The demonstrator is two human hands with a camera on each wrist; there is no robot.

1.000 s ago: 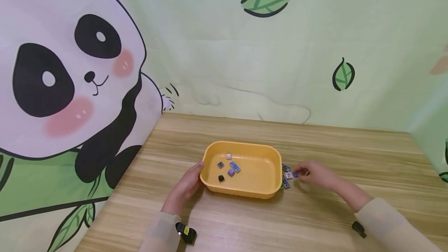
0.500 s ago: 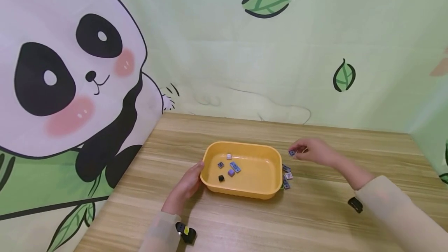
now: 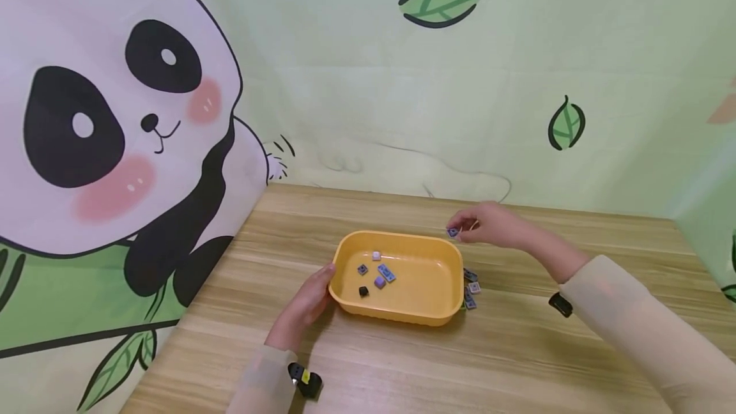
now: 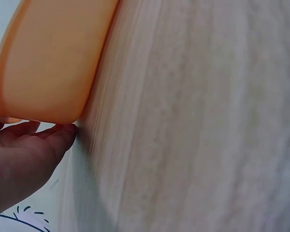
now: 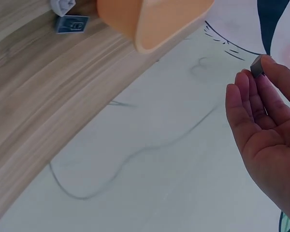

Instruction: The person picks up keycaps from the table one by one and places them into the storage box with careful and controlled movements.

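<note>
A yellow plastic tub (image 3: 397, 318) stands on the wooden table. My left hand (image 3: 310, 296) grips its left end, thumb at the rim and fingers against the outer wall, as the left wrist view also shows. Inside lie several small keycaps: a white keycap (image 3: 376, 256), a purple keycap (image 3: 379, 282), a black keycap (image 3: 363, 291), a grey one and a longer blue-grey one. Above the tub's back right corner, my right hand (image 3: 491, 225) pinches a small grey-blue keycap (image 3: 452, 232) between thumb and fingertips. In the right wrist view the same grey keycap (image 5: 256, 66) shows at the fingertips.
Right beside the tub lie more keycaps, among them a white keycap (image 3: 474, 287) and a long grey-blue keycap (image 3: 470, 299); a green one is partly hidden by the tub. Behind the table (image 3: 517, 350) hangs a pale green panda-print backdrop (image 3: 356, 82).
My right hand has lifted the grey-blue keycap from the table right of the tub and moved it left and away, toward the tub's back right corner. The left hand and tub stay put.
</note>
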